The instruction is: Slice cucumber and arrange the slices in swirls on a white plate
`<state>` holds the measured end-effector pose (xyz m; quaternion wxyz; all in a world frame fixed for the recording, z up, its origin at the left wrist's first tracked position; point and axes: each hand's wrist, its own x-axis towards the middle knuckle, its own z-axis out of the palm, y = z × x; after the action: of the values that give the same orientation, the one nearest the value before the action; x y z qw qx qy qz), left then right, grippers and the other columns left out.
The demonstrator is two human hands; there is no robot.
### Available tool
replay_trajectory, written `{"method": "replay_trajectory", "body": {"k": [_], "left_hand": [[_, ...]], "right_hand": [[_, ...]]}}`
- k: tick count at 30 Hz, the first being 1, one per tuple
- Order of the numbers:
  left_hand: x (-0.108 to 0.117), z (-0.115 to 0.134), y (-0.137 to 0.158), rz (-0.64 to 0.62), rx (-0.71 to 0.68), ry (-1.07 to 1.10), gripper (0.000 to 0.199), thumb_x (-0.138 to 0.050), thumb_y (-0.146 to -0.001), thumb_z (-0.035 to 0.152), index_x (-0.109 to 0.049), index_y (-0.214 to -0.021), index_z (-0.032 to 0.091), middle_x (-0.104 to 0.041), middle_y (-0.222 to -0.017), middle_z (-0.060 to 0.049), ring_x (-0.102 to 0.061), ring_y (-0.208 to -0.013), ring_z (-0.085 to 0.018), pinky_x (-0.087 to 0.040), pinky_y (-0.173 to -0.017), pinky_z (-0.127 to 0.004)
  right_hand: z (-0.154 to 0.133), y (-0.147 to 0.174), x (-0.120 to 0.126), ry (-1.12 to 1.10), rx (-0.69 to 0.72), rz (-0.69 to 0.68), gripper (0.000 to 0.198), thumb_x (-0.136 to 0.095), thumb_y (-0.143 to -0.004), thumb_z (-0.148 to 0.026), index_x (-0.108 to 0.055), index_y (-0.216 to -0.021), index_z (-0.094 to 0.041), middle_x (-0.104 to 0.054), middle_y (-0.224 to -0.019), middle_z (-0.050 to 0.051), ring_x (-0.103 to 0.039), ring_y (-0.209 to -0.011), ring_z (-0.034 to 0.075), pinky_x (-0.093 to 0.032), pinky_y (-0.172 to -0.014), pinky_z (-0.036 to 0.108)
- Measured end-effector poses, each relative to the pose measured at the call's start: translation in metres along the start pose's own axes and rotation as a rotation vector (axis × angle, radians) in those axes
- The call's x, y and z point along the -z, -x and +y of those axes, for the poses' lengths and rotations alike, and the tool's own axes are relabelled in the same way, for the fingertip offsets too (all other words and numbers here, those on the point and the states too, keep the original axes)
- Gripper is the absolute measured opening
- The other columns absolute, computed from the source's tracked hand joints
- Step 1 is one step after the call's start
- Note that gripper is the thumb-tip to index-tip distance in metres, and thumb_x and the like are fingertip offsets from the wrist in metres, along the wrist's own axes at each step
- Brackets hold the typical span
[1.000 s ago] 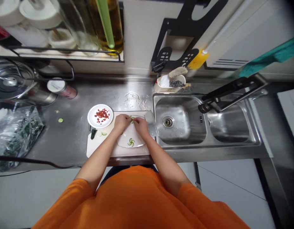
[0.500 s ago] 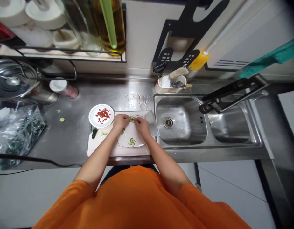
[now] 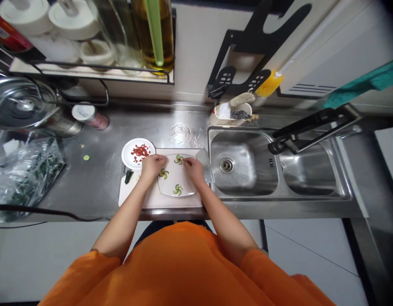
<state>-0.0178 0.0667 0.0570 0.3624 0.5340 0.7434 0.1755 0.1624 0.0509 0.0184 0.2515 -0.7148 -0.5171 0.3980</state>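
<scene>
The steel bench runs out on every side of the square plate, with the double-bowl sink set into it to the plate's right. Two bare forearms, in orange sleeves, reach forward from the near side and converge on the plate, one along each flank. Under the plate lies a pale cutting board, showing most at its left and near sides. The square plate itself, white with a thin dark rim, sits between the hands. Beyond its left side stands a round white plate. A broad flat metal blade lies along the square plate's right side.

The left hand is at the plate's far left corner, back of the hand up, fingers curled and pointing right over the rim. The right hand is over the plate's far right part, wrist bent inward, fingers pointing left at the far fan. Both show fingertips drawn in towards the thumb; whether either grip is pressed together or pinching something is too small to tell.

On the plate are three green slice fans: far, left and near. A dark green piece lies left of the plate. Smallest are the red bits, heaped on the round plate, with red also at the centres of the far and left fans.
</scene>
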Motion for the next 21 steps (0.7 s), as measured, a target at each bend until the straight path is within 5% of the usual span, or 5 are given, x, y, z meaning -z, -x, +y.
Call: {"method": "replay_trajectory", "body": {"k": [11,21], "left_hand": [[0.051,-0.053,0.006,0.313,0.209,-0.295,0.027,-0.054,-0.077,0.035,-0.071,-0.091,0.020,-0.070,-0.096,-0.010,-0.062,-0.087,-0.023,-0.044,-0.078,-0.030],[0.039,-0.055,-0.023,0.314,0.208,-0.294,0.027,-0.057,-0.074,0.036,-0.072,-0.092,0.021,-0.068,-0.098,-0.009,-0.061,-0.083,-0.021,-0.045,-0.075,-0.030]], "right_hand": [[0.000,0.023,0.008,-0.071,0.026,-0.019,0.023,-0.049,-0.077,-0.022,-0.070,-0.086,-0.021,-0.071,-0.085,0.001,-0.061,-0.075,0.016,-0.046,-0.078,0.029],[-0.002,0.033,0.005,-0.074,0.031,-0.050,0.020,-0.051,-0.077,-0.024,-0.070,-0.082,-0.021,-0.071,-0.082,0.001,-0.061,-0.073,0.016,-0.046,-0.078,0.029]]}}
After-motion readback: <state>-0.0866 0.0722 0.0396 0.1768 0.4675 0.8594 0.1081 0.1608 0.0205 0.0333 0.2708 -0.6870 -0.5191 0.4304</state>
